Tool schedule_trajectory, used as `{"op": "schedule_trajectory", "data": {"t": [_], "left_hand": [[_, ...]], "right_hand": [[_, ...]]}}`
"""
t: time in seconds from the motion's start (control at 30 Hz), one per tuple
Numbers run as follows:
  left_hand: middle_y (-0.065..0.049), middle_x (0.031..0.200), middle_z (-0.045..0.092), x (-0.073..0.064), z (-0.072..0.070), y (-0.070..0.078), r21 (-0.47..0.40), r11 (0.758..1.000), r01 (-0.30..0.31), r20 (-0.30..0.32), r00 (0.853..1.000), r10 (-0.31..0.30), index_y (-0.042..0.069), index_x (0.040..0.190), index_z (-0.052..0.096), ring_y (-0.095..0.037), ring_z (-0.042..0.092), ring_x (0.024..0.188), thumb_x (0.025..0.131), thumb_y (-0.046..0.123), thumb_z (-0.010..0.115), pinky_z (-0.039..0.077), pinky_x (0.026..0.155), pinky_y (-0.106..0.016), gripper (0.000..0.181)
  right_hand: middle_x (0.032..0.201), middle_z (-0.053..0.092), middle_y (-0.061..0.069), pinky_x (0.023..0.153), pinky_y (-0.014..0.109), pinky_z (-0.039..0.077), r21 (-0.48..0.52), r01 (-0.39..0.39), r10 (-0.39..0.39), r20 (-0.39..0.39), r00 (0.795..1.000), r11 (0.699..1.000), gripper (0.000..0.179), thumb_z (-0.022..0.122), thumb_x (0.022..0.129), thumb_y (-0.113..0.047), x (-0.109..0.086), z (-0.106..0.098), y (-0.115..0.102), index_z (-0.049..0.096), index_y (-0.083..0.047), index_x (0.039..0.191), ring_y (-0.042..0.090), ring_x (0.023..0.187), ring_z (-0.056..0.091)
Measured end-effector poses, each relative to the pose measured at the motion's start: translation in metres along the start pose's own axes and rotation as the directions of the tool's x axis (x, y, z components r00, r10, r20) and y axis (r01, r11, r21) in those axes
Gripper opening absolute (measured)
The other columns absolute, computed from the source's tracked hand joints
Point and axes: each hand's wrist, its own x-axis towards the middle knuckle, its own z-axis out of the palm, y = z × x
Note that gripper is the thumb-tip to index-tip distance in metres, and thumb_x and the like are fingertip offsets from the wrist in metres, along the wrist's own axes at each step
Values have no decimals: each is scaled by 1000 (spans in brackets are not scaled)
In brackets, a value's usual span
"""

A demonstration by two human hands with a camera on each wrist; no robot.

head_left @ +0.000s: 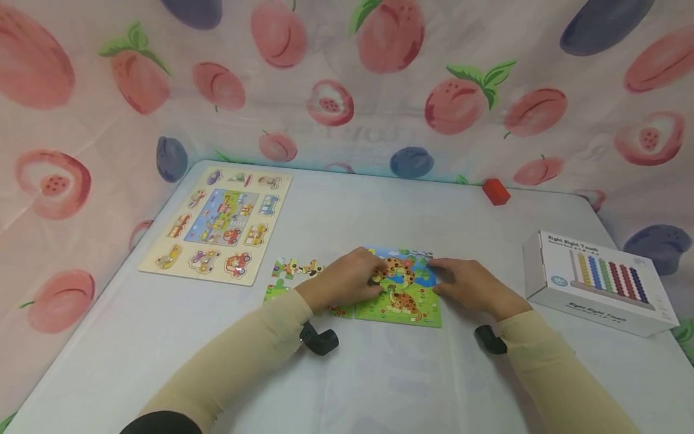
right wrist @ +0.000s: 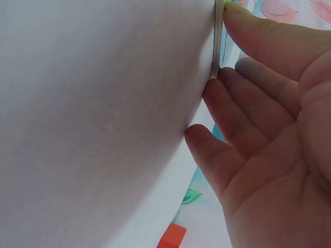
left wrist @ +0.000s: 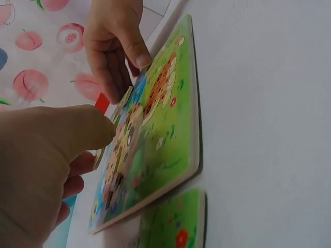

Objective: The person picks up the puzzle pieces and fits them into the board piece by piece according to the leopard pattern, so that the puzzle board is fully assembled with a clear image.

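A square leopard jigsaw puzzle board [head_left: 398,316], with a green lower part and blue upper part, lies flat at the middle of the table. My left hand [head_left: 349,278] is over its left side and pinches a thin puzzle piece [left wrist: 123,103], tilted above the board in the left wrist view; fingers hide much of it. At the board's right edge, my right hand [head_left: 473,284] rests with its thumb on the rim and its extended fingers against the side. Partly under my left forearm lies a second puzzle [head_left: 278,290] with a dog picture.
A wooden vehicle puzzle board [head_left: 197,272] lies at the back left. To the right stands a white box [head_left: 607,283] picturing colored beads. A red block [head_left: 496,191] sits near the back edge. A fruit-patterned curtain [head_left: 374,108] surrounds the table.
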Motion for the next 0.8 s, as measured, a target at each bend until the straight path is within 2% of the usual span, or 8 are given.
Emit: {"op": "schedule_trajectory", "data": {"t": [0.2,0.4,0.63,0.8], "left_hand": [[1,99,62,9,6,8,-2,999,-40,-12,999,40,9,117,70,-19,54,102,91,20,70,46,80,-29,28],[2,93,61,19,10,15,-19,999,-40,-36,999,39,9,109,70,-20,55,103,89,18,70,46,79,-28,22],[-1,107,66,27,15,18,-28,999,-21,-22,1000,20,8,127,69,-22,57,111,89,19,71,48,85,-28,39],[1,93,64,33,18,19,-34,999,-38,-25,999,37,8,115,72,-20,57,102,88,17,72,46,79,-27,28]], "right_hand": [[148,47,23,107,62,33,-6,2,-2,-9,1000,1000,58,73,92,-20,1,1,0,53,-6,145,46,136,39],[146,49,23,106,61,34,5,17,-17,-19,1000,1000,56,73,92,-20,3,-1,0,55,-5,143,46,134,42],[144,50,23,106,61,35,12,34,-34,-25,999,999,55,73,92,-18,2,-1,2,55,-4,142,46,134,43],[145,49,23,106,62,34,12,18,-18,-21,1000,1000,55,73,92,-18,2,0,1,55,-5,142,45,134,42]]}}
